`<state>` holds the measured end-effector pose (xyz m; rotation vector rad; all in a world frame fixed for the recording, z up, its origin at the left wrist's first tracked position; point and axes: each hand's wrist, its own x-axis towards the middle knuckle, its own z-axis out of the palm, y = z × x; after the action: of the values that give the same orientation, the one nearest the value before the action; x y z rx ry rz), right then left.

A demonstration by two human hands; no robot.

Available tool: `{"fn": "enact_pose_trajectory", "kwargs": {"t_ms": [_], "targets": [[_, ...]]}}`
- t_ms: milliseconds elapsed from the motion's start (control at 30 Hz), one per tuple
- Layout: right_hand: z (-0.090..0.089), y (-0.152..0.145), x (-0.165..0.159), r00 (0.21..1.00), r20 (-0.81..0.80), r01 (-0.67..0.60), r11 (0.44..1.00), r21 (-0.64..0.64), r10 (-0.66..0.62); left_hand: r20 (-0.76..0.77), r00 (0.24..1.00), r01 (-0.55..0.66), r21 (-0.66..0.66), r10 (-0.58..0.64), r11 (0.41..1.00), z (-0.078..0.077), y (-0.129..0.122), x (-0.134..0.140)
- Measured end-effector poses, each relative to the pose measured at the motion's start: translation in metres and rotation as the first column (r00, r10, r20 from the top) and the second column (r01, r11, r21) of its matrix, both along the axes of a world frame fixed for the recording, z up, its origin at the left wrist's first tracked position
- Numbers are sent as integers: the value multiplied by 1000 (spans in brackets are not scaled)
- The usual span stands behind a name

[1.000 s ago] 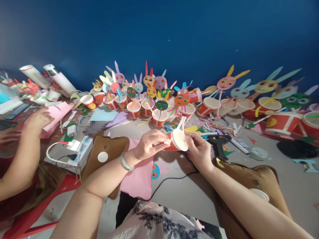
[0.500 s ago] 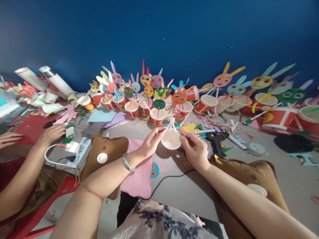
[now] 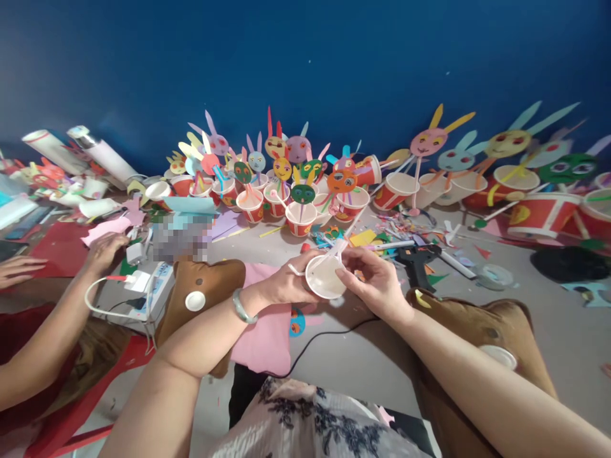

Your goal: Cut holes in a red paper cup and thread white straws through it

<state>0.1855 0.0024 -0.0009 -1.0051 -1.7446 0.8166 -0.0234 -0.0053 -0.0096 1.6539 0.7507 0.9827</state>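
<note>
In front of me I hold a paper cup (image 3: 321, 287), its open top tilted toward me so that the pale inside shows. My left hand (image 3: 289, 278) is wrapped around the cup's left side. My right hand (image 3: 377, 280) is closed at the right rim, with the thumb over the edge. Pale narrow strips (image 3: 335, 249) rise from the far rim between my hands, and a short white piece (image 3: 296, 270) sticks out at the left. My fingers hide most of the cup's outer wall.
Red and white cups with paper rabbit faces (image 3: 303, 193) line the wall. A black glue gun (image 3: 417, 261) lies to the right. Brown cushions (image 3: 210, 280) flank my arms. A blue paper face (image 3: 296, 323) lies near a black cord. At left, a co-worker's hand (image 3: 105, 253) is near pink paper.
The cup has turned and tipped. My left hand has moved from its rim to wrap its side; my right thumb has come over the rim. Pink paper by the co-worker has moved.
</note>
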Motion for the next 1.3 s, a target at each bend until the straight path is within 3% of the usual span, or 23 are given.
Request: {"fn": "enact_pose_trajectory", "kwargs": {"t_ms": [100, 333, 567, 733, 1000, 1300], "targets": [[6, 1, 1, 996, 69, -54, 994, 94, 47, -39, 998, 45, -32, -46, 998, -2, -1, 3], [17, -5, -1, 988, 153, -12, 959, 283, -33, -73, 997, 10, -65, -15, 998, -8, -4, 10], [18, -6, 1, 972, 233, -42, 949, 313, -34, -148, 989, -18, -101, 3, 995, 5, -7, 10], [18, -6, 1, 962, 270, -46, 947, 319, -44, -2, 1000, -6, -136, 6, 991, 10, -8, 13], [21, -7, 2, 966, 253, -37, 932, 360, -60, 23, 993, -112, -133, 116, 985, 9, -10, 13], [23, -10, 1, 959, 273, -32, 931, 364, -74, 32, 992, -113, -131, 118, 985, 7, -11, 13]]}}
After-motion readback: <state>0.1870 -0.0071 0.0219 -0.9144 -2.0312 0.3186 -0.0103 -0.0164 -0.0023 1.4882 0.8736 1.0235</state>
